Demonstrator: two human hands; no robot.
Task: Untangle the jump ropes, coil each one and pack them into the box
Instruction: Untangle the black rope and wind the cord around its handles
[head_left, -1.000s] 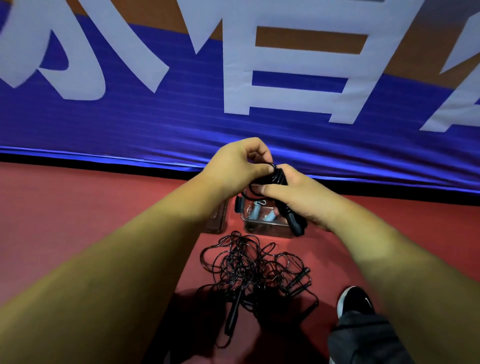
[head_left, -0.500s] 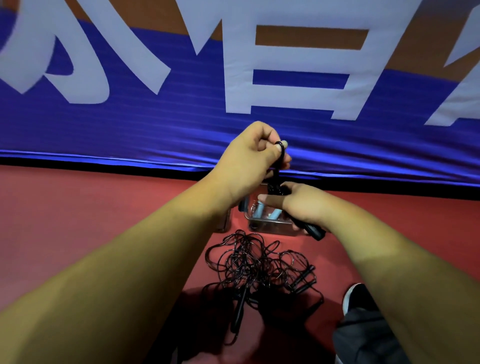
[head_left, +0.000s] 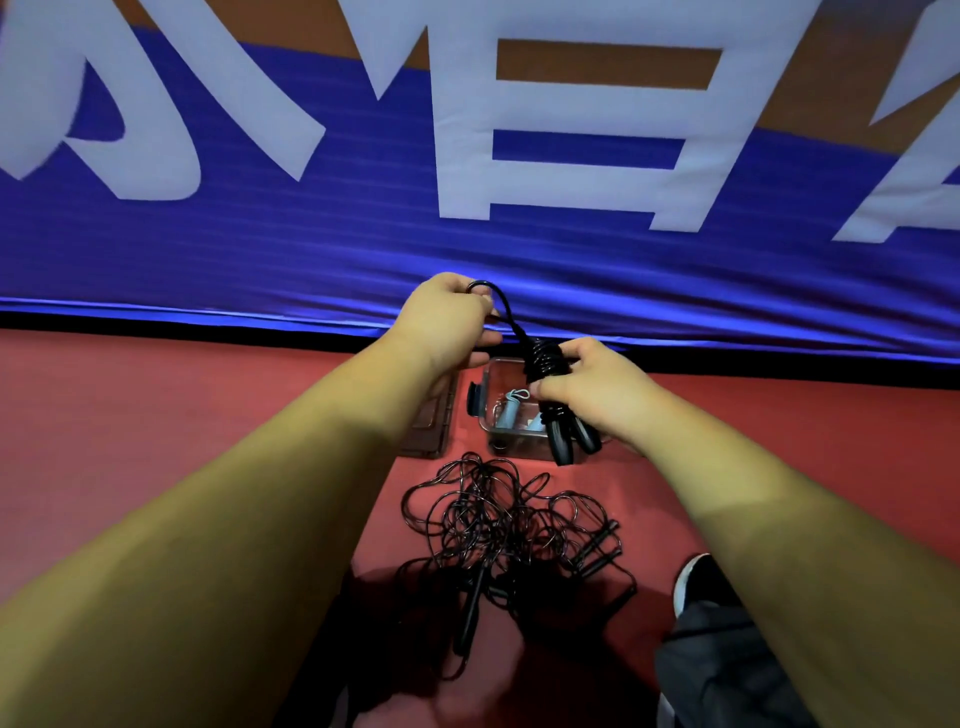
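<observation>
The left hand (head_left: 451, 325) has swung out to the left, pulling the cord's loop slantwise away from the bundle. Its grip pinches that loop. The right hand (head_left: 597, 397) grips the coiled black jump rope (head_left: 543, 358), handles dangling over the clear box (head_left: 511, 447). Tangled ropes (head_left: 506, 519) sprawl on the red floor (head_left: 156, 441), just this side of the box.
</observation>
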